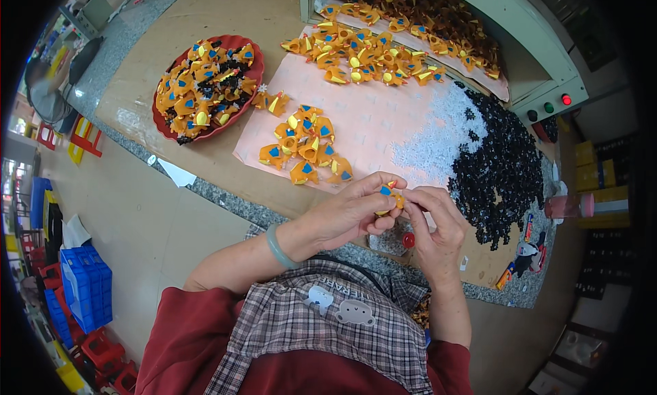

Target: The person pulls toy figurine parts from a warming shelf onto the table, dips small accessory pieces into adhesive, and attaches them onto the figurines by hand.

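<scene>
My left hand [349, 210] grips a small orange plastic figure part [388, 192] with blue and yellow patches, held above the near table edge. Against its right side my right hand [438, 220] pinches thumb and forefinger together; whatever is between those fingertips is too small to make out. Several like orange parts [308, 145] lie loose on the pink sheet [369, 121] just beyond my hands. Right of them spread a heap of tiny white pieces [438, 131] and a larger heap of small black pieces [496, 169].
A red bowl [257, 65] at the left holds orange and black parts. More orange parts [373, 53] lie at the back, before a grey-green cabinet [547, 70] with buttons. A small red cap [408, 240] sits near my right hand. Blue crates [87, 285] stand at the left.
</scene>
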